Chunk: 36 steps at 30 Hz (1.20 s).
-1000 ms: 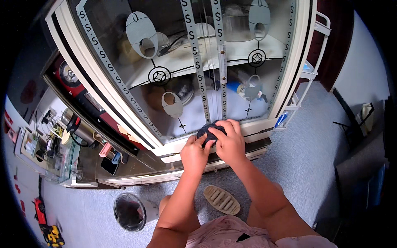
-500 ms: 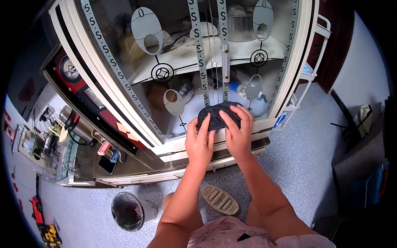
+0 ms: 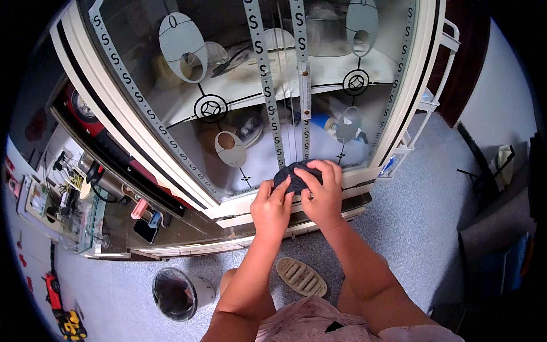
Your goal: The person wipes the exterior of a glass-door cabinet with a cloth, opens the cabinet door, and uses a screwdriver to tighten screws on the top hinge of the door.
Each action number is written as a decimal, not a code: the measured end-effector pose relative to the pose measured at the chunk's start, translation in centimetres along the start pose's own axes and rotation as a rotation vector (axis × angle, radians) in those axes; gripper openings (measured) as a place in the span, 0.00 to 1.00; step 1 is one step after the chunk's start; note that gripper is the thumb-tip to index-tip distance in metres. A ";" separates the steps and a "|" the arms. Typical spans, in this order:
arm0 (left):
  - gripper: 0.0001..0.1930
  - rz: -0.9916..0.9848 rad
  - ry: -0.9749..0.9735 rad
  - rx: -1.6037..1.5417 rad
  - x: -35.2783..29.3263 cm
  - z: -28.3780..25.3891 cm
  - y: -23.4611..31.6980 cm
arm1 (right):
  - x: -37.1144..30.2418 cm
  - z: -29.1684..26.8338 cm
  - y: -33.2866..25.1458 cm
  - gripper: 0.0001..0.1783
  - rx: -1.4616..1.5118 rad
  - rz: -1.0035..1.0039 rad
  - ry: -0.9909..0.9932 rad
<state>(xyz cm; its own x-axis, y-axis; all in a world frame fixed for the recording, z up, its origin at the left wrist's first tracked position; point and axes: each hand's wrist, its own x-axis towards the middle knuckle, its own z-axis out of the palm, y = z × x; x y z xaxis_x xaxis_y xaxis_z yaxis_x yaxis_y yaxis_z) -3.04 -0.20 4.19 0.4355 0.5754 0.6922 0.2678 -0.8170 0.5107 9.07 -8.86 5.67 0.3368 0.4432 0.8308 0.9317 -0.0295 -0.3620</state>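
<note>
Both my hands grip a bunched black cloth (image 3: 294, 178) in front of the lower edge of a glass-doored cabinet (image 3: 236, 206). My left hand (image 3: 271, 210) pinches its near left side with bent fingers. Over its top and right side curl the fingers of my right hand (image 3: 321, 194). The cabinet's two glass doors carry printed patterns, and a clear handle (image 3: 305, 91) is fixed near where they meet. Whether the cloth touches the glass or frame is hard to make out.
Behind the glass, a steel pot (image 3: 327, 35) stands on the shelf. Left of the cabinet, a counter holds a kettle (image 3: 102, 179) and a phone (image 3: 146, 231). A lined waste bin (image 3: 196, 289) and a beige slipper (image 3: 302, 277) are on the floor. A white rack (image 3: 427, 111) stands right.
My hands have drawn slightly down and toward me with the cloth, which is now bunched smaller between them. The whole view has shifted a little.
</note>
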 end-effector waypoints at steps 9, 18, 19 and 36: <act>0.20 -0.143 -0.188 0.037 -0.6 0.1 -0.4 | -1.3 -0.9 0.2 0.27 0.034 0.065 -0.149; 0.28 -0.082 -0.255 -0.647 0.7 -1.4 0.7 | 0.0 -2.4 0.0 0.34 0.025 -0.100 0.020; 0.27 -0.006 -0.227 -0.627 0.9 -1.3 1.6 | 0.5 -2.8 0.4 0.34 0.016 -0.120 0.077; 0.11 -0.108 -0.188 -0.130 0.2 1.3 0.4 | -0.1 0.1 1.9 0.37 -0.099 0.023 0.115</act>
<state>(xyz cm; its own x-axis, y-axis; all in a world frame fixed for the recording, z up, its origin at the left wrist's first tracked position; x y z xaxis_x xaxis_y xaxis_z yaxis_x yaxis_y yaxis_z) -1.72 -0.45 3.84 0.5660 0.6322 0.5291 0.2141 -0.7325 0.6463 10.84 -8.87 4.89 0.3665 0.3356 0.8678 0.9304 -0.1296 -0.3428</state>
